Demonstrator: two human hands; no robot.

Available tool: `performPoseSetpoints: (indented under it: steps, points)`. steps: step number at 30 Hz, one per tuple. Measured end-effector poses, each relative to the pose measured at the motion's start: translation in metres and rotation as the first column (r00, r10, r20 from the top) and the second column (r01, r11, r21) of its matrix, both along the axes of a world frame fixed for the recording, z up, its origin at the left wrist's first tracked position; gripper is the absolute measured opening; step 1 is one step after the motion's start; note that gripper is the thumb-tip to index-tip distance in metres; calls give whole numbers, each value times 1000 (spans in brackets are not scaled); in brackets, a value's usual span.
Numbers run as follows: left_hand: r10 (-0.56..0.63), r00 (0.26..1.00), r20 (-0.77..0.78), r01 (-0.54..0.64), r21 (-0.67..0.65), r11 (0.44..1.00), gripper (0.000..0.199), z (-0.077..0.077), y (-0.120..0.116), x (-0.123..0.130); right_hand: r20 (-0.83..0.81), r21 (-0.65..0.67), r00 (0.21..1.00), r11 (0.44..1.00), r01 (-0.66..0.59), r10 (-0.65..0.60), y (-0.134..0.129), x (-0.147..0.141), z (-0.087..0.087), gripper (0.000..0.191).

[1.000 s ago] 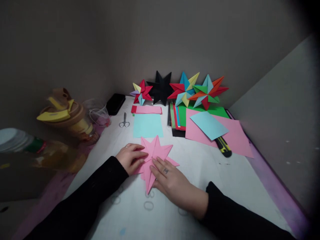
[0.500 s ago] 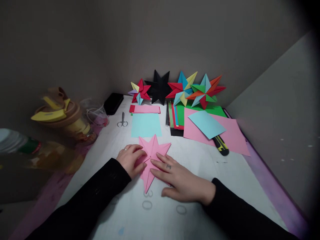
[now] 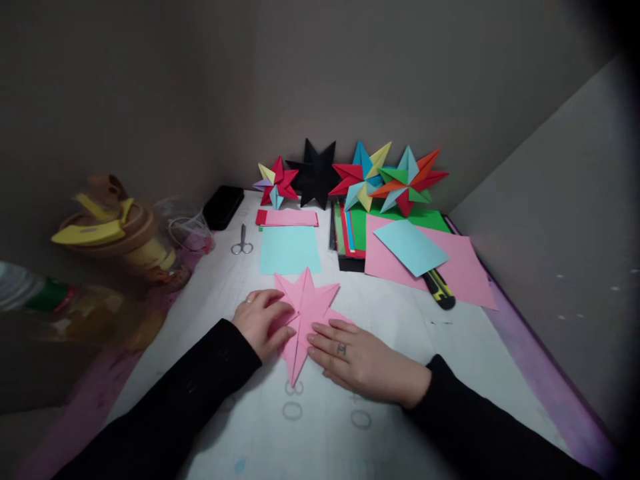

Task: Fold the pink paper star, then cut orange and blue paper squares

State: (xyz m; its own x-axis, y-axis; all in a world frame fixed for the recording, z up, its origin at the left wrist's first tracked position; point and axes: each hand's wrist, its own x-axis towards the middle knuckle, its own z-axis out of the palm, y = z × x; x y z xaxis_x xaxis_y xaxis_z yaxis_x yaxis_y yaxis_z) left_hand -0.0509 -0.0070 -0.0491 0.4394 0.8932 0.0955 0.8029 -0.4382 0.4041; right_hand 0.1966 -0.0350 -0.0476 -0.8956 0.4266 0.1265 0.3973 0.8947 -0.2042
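Observation:
A pink folded paper star (image 3: 307, 300) lies flat on the white-covered table, its lowest point aimed toward me. My left hand (image 3: 261, 323) holds it by the left side, fingers curled with the thumb set apart; that edge is partly hidden. Over the lower right part of the star, my right hand (image 3: 353, 353) lies flat, fingers stretched out and close together, hiding some of its points. Just beyond the star is a light blue paper sheet (image 3: 290, 250), with pink paper strips (image 3: 290, 218) behind it.
Finished stars in black (image 3: 315, 173) and mixed colours (image 3: 363, 177) lean on the back wall. Small scissors (image 3: 243, 241) and a black phone-like object (image 3: 223, 207) lie left. Pink paper (image 3: 467, 267) and a cutter knife (image 3: 440, 291) are right. A bottle (image 3: 55, 297) stands far left.
My right hand has slid slightly down and right off the star's middle, its fingers closer together and its thumb tucked out of sight. My left hand stays on the star.

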Motion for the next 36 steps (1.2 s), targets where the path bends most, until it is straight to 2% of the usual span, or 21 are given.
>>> performPoseSetpoints:
  steps: [5, 8, 10, 14, 17, 19, 21, 24, 29, 36]
  points:
    - [41, 993, -109, -39, 16, 999, 27, 6, -5, 9, 77, -214, 995, 973, 80, -65, 2, -5, 4, 69]
    - [76, 989, -127, -72, 31, 997, 25, 6, -5, 10, 115, -279, 987, 950, 139, -110, 1, -10, 7, 75]
    - [100, 993, -67, -96, 58, 994, 24, 1, -2, 6, 115, -293, 984, 942, 164, -135, -1, -12, 7, 72]
    - [85, 985, 149, -97, 76, 992, 21, -9, 11, -11, 86, -286, 984, 942, 175, -157, -4, -14, 7, 67]
    - [122, 975, 183, -137, 75, 988, 21, -3, 18, -23, 80, -288, 983, 941, 180, -163, -5, -14, 6, 66]
    - [175, 980, 97, -178, 23, 984, 24, 7, 17, -27, 75, -294, 983, 939, 180, -165, -5, -14, 6, 65]
    - [192, 981, -2, -191, -117, 975, 27, 17, 13, -28, 71, -301, 984, 937, 175, -161, -4, -13, 6, 65]
    - [174, 984, -36, -177, -296, 939, 25, 23, 7, -24, 64, -313, 986, 935, 165, -153, -3, -13, 6, 67]
    - [179, 984, 9, -164, -364, 917, 20, 19, 7, -17, 56, -319, 986, 933, 166, -156, -2, -12, 4, 68]
    - [275, 947, 165, -161, -496, 853, 33, 8, 12, -20, 54, -316, 986, 934, 165, -156, -3, -11, 3, 69]
